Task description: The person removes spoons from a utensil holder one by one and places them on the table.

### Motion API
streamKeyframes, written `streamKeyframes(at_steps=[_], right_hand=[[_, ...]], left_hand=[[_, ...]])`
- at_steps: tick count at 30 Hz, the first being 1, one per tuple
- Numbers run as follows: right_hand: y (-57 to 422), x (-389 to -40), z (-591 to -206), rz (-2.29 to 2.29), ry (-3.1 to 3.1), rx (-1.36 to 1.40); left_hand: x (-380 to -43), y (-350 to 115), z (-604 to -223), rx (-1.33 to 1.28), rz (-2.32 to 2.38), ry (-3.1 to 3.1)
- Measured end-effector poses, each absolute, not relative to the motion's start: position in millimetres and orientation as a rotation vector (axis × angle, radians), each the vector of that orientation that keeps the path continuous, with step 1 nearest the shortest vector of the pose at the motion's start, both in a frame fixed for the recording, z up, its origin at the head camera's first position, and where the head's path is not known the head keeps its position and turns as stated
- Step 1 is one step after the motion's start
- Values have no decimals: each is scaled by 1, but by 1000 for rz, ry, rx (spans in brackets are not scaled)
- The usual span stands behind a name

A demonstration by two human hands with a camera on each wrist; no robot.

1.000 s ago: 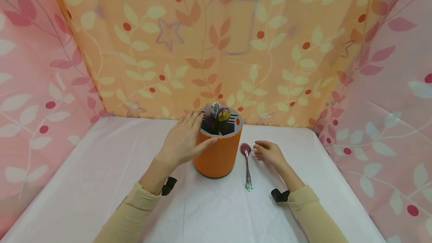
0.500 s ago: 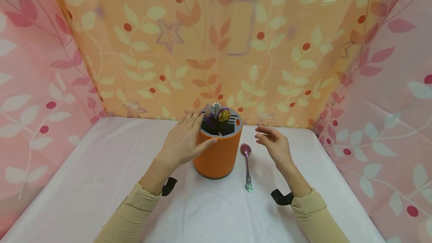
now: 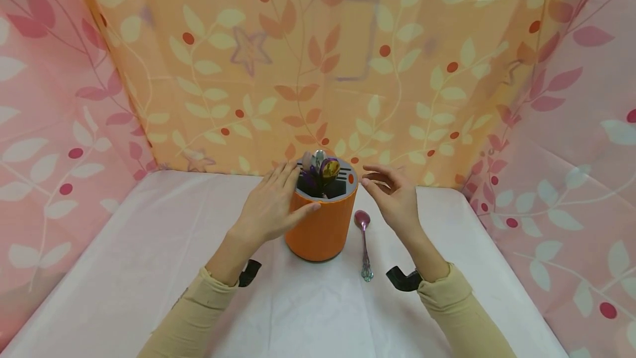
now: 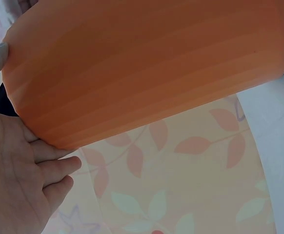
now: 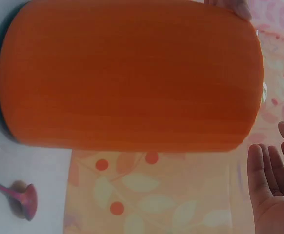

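Observation:
An orange cylindrical utensil holder (image 3: 318, 231) stands upright on the table, with a grey slotted top. Several spoons (image 3: 329, 168) stick up from its dark opening, one with a gold and purple bowl. My left hand (image 3: 268, 206) rests against the holder's upper left side, fingers straight and thumb along the front rim. Just right of the rim hovers my right hand (image 3: 397, 198), holding nothing, its fingers loosely bent and apart from the holder in the right wrist view. A pinkish-purple spoon (image 3: 365, 242) with a greenish ornate handle end lies to the holder's right.
A white cloth (image 3: 149, 269) covers the table. Behind it hangs an orange-yellow leaf-patterned curtain (image 3: 208, 70), and pink floral curtains (image 3: 566, 181) close off both sides. A black wrist mount (image 3: 403, 279) sits under the right forearm.
My right hand has risen from beside the loose spoon and moved up and left to the holder's rim. The left hand, holder and spoon have stayed where they were.

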State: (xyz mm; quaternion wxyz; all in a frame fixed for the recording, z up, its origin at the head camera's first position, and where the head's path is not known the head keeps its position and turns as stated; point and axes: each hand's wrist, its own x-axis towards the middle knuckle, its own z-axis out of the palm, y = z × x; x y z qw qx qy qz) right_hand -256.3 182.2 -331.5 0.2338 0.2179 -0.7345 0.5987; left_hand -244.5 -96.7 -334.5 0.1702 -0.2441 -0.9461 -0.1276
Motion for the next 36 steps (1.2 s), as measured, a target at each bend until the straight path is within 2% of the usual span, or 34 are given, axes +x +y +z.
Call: streamKeyframes(at_steps=[12, 36], right_hand=[[152, -264, -325, 1499, -2013, 749], [131, -269, -328, 1336, -2027, 760]], left_hand=[[-245, -97, -335, -690, -358, -2681], [-245, -97, -335, -696, -357, -2670]])
